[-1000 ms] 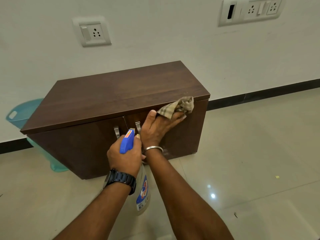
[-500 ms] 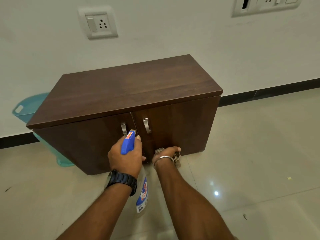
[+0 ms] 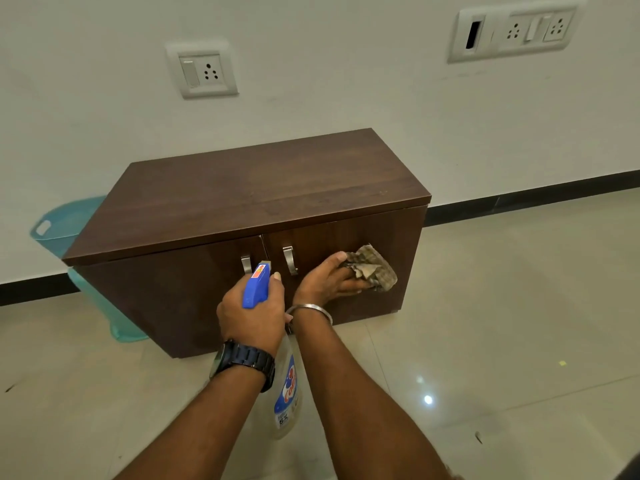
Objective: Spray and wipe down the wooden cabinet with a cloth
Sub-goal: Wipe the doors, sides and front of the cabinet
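Right hand (image 3: pixel 325 279): fingers clutch checked cloth (image 3: pixel 376 268), soft, limp, bunched against cabinet door (image 3: pixel 398 233). Left hand (image 3: pixel 250 318) grips spray bottle (image 3: pixel 288 388) at neck; probably light.

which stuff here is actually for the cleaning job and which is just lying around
For the job:
- wooden cabinet
- cloth, held by the right hand against the right door
- spray bottle, gripped by the left hand

Just there:
- teal basket at the cabinet's left end
- wall socket
- switch panel

Open floor (image 3: pixel 519 306) right of cabinet (image 3: pixel 242 195); basket (image 3: pixel 65 223) blocks its left.
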